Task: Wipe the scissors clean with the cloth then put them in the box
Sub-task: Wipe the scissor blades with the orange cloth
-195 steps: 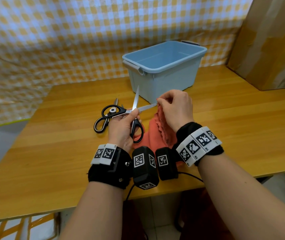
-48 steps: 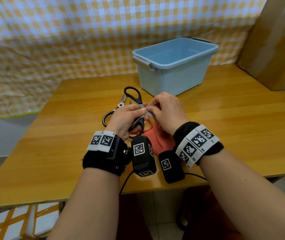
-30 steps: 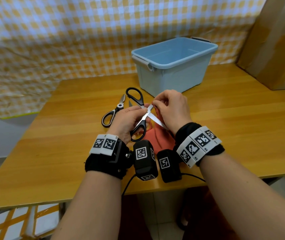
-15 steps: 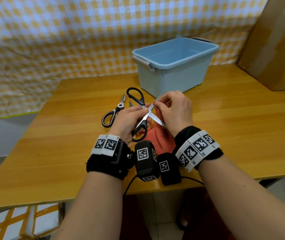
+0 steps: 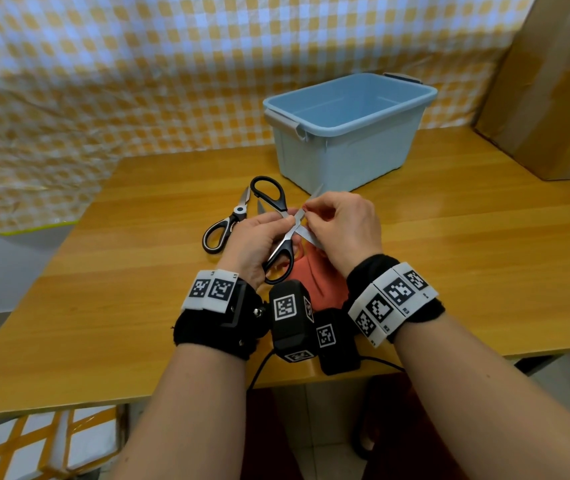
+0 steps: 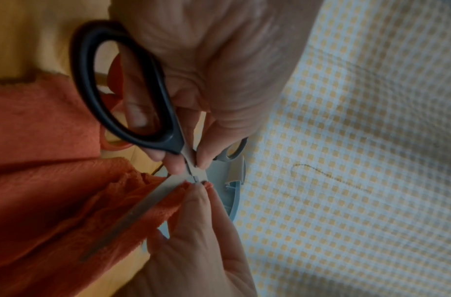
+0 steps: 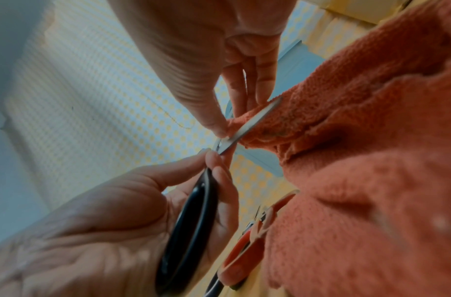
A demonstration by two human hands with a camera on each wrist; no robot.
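Left hand (image 5: 254,242) fingers (image 6: 206,148) clamped on the black-handled scissors (image 5: 281,230) at the pivot, blades spread open, held just above the worktop (image 5: 467,265); right hand (image 5: 344,230) fingers (image 7: 214,112) pinch the orange cloth (image 7: 359,160) around one blade right beside the pivot. Rest of cloth bunches down onto the worktop under both hands, near edge, and seems to lie over an orange-handled tool (image 7: 247,247), barely visible. Second scissors (image 5: 226,225) lie flat just left of the hands; the blue box (image 5: 345,147) sits open at far centre-right, cardboard (image 5: 553,84) leaning far right.
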